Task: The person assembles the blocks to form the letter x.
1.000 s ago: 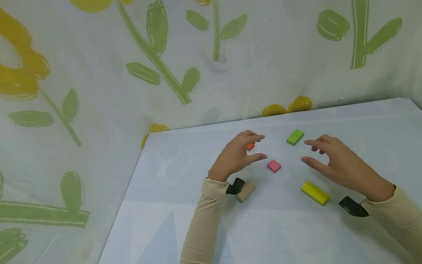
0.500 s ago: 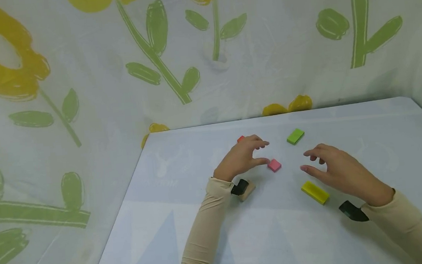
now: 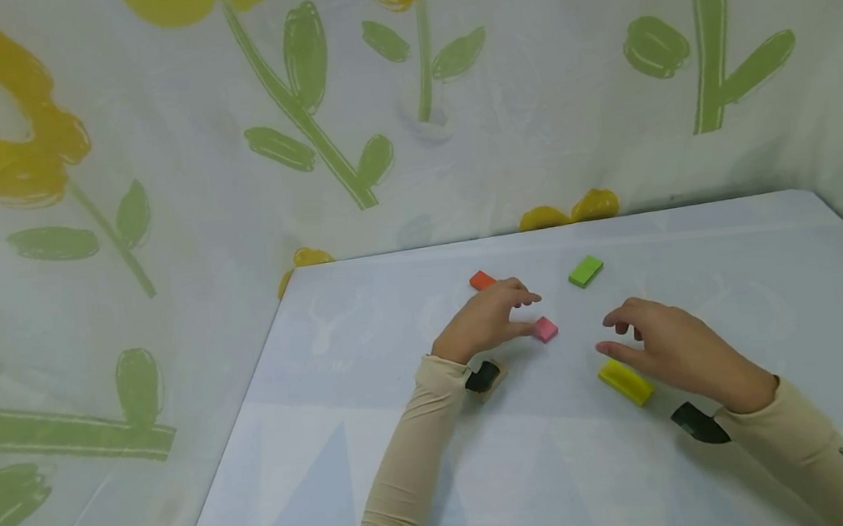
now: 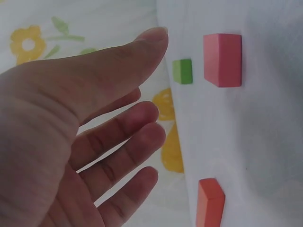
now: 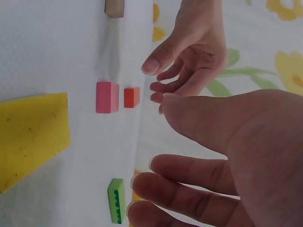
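My left hand hovers with loosely bent fingers just left of a small pink block, holding nothing. In the left wrist view the pink block lies beyond the thumb, with a gap between. My right hand is also in the air, thumb and fingers apart, close above a long yellow block. That yellow block looms large beside the hand in the right wrist view. An orange block lies behind the left hand, partly covered by it. Farther back lies a green block.
A beige wooden block sits under the left wrist, mostly hidden in the head view by the black wrist camera. The pale table ends at the back against a flower-printed curtain.
My left hand has come nearer and a little right, uncovering more of the orange block and covering more of the beige one. The right hand has sunk toward the yellow block. The blocks stay put.
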A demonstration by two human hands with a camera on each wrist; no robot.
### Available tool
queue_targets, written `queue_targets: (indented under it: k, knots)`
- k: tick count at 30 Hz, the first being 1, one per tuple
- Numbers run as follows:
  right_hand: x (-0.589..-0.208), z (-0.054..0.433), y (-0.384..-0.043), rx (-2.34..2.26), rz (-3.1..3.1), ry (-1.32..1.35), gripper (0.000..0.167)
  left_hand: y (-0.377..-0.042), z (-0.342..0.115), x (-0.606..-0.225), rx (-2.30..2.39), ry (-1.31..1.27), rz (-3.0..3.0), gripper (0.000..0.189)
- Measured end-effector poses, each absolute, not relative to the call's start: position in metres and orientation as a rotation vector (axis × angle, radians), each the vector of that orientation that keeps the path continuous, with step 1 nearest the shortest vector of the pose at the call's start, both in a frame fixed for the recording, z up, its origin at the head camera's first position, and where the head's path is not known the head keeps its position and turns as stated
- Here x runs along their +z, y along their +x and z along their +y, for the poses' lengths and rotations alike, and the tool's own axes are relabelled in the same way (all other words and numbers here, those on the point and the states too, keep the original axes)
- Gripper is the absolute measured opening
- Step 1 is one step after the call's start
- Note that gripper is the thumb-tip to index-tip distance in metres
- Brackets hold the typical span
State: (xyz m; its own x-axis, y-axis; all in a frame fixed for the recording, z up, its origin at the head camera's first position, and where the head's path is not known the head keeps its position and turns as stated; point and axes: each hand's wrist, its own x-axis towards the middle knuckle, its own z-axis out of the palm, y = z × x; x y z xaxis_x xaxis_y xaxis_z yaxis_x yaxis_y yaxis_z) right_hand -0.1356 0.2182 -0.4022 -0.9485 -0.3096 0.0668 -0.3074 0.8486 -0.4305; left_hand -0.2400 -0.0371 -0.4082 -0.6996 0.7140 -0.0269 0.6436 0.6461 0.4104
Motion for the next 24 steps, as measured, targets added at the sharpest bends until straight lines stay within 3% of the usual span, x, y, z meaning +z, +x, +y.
queue_targets:
  k: [24]
  knots:
    - [-0.410, 0.218, -0.138, -0.642, 2.844, -0.454, 0.041, -0.244, -0.025, -0.428, 0.455, 1.092, 2.659, 0.051]
